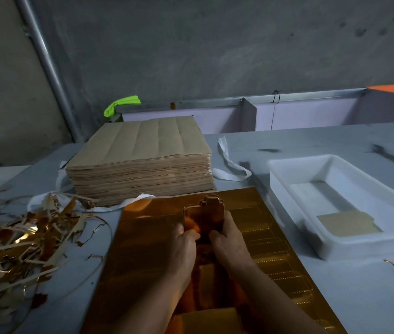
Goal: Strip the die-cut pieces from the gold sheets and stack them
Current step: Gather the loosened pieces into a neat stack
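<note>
Currently, both hands are holding a small bundle of die-cut pieces (204, 214) just above the gold sheet (142, 244), at the middle of the view. The bundle is standing tilted up, its long axis running away from the person. Its stepped, narrower end is pointing away, toward the stack of brown sheets (142, 160).

The gold sheet is lying flat on the table (335, 297), shiny side up, its long axis also running away from the person. Rows of cut outlines are showing on its right half. No brand, label or writing is readable on any item.

The left hand (185, 244) is gripping the near left edge of the bundle, its fingers (191, 235) curled and clamped on it. The right hand (228, 239) is gripping the near right edge, with its fingers (216, 235) likewise closed round the pieces. The two hands are almost touching each other at the bundle's near end.

A white tray (285, 169) is sitting on the table to the right of the gold sheet, holding a few flat pieces (345, 224) in its near end. Scrap strips (17, 239) are lying in a loose heap on the left. A white strap (229, 162) is trailing beside the brown stack.
</note>
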`<state>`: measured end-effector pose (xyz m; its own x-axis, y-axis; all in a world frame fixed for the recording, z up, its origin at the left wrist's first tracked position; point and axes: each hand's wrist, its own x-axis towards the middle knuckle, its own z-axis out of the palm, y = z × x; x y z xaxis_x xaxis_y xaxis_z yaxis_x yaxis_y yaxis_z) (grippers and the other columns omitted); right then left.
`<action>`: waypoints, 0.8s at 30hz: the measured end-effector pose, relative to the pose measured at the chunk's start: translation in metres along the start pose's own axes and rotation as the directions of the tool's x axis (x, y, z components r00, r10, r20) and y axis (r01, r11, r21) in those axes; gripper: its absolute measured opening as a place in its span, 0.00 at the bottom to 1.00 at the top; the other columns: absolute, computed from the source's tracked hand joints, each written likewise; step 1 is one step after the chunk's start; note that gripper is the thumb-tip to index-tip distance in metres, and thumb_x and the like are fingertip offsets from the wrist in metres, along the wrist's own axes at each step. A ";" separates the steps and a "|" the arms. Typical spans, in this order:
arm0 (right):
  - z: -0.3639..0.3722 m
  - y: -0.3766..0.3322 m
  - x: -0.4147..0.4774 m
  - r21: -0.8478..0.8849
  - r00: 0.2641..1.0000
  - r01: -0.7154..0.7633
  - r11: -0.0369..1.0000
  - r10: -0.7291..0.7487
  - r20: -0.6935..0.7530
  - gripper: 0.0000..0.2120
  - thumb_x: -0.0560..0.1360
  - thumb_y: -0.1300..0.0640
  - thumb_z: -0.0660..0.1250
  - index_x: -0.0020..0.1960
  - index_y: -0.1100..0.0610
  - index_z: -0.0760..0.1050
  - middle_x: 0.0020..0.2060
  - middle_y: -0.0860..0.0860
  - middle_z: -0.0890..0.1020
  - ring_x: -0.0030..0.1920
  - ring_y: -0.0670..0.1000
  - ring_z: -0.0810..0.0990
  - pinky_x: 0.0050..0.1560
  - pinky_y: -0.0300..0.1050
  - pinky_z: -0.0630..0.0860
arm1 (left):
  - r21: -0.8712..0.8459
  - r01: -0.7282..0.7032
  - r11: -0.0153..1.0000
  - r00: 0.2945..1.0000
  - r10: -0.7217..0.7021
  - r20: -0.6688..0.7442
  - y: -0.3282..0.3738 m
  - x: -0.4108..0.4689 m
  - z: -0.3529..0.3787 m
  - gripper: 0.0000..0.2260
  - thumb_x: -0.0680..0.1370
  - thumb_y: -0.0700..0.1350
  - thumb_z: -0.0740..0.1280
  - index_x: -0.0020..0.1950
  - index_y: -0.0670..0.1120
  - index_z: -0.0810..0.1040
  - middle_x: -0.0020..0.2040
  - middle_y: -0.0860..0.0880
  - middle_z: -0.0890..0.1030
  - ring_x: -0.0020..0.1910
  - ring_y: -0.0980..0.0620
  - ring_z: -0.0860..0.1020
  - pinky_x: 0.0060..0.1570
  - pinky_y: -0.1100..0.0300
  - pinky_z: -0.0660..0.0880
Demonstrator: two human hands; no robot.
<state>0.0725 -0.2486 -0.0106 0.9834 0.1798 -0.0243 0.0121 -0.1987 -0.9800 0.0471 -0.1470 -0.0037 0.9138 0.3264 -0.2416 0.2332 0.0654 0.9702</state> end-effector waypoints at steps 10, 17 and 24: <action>-0.007 -0.003 0.000 0.140 0.994 -0.105 0.985 0.100 0.045 0.15 0.79 0.62 0.61 0.55 0.42 0.73 0.52 0.52 0.83 0.52 0.52 0.83 0.57 0.58 0.80 | 0.046 -0.041 0.998 0.999 0.040 0.035 0.000 0.004 -0.003 0.07 0.80 0.41 0.63 0.52 0.53 0.76 0.47 0.47 0.82 0.45 0.48 0.81 0.35 0.58 0.75; -0.022 0.000 0.007 0.506 0.967 -0.253 0.824 0.234 0.103 0.14 0.77 0.64 0.61 0.57 0.50 0.76 0.48 0.59 0.84 0.52 0.65 0.83 0.55 0.71 0.77 | 0.012 -0.028 1.000 0.997 0.027 0.075 0.004 0.009 -0.006 0.09 0.80 0.40 0.66 0.49 0.55 0.74 0.54 0.48 0.78 0.55 0.48 0.78 0.56 0.51 0.78; -0.027 0.004 0.008 0.467 0.969 -0.247 0.849 0.215 0.121 0.12 0.76 0.63 0.62 0.58 0.54 0.76 0.47 0.57 0.85 0.52 0.62 0.83 0.53 0.66 0.80 | -0.095 0.034 0.995 0.996 -0.026 0.082 0.003 0.011 -0.009 0.08 0.80 0.38 0.65 0.54 0.51 0.76 0.56 0.45 0.79 0.55 0.46 0.79 0.51 0.55 0.79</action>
<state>0.0853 -0.2742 -0.0091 0.9337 0.2482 -0.2580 -0.3167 0.2366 -0.9185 0.0550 -0.1345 -0.0038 0.9317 0.2462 -0.2671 0.2310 0.1658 0.9587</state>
